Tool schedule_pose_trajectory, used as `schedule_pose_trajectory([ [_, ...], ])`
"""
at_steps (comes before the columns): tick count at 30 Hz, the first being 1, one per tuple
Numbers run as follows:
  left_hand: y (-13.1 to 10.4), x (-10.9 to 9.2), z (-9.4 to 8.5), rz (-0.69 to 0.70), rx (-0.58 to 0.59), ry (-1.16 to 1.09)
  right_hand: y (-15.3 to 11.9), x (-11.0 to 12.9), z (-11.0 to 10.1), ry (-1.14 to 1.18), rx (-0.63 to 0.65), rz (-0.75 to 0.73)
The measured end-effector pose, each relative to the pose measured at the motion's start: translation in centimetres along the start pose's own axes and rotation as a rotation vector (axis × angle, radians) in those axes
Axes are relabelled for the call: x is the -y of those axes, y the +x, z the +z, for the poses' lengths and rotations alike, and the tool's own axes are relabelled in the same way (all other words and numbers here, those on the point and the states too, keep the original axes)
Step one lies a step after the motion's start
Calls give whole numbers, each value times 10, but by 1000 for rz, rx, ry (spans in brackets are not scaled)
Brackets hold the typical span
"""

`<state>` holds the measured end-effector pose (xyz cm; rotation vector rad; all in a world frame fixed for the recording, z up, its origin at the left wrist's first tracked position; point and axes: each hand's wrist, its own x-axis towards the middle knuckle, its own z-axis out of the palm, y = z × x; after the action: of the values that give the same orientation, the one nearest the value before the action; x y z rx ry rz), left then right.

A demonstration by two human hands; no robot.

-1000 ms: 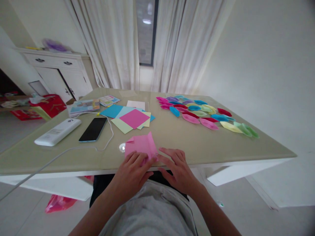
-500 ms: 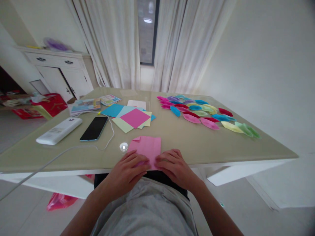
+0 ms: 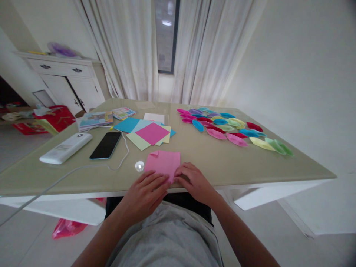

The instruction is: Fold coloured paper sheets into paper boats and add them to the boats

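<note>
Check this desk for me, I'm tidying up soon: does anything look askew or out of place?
Little stands out. The white cable trails off the table's near-left edge, and a pink bag lies on the floor beneath. Both hands press the pink paper flat.

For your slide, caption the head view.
Both hands, left hand and right hand, press a pink paper on the table.

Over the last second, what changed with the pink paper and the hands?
The pink paper, partly lifted a second ago, now lies flat on the table. The right hand moved left onto the paper's near edge, meeting the left hand, which stayed pressing there. The phone, the stack of colored sheets and the folded paper boats did not move.
</note>
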<state>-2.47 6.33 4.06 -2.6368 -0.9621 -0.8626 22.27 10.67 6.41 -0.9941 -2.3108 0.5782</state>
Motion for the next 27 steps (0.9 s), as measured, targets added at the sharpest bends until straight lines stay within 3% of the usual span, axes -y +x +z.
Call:
schedule_pose_trajectory([
  [4,-4,1,1,8,22,-2,8,-7,-6,56,10,-5],
  [10,-6,2,-1,1,50,-15,9,-17,-19,148,159,-95],
  [27,-5,1,-3,9,16,-32,20,-15,-6,37,66,0],
])
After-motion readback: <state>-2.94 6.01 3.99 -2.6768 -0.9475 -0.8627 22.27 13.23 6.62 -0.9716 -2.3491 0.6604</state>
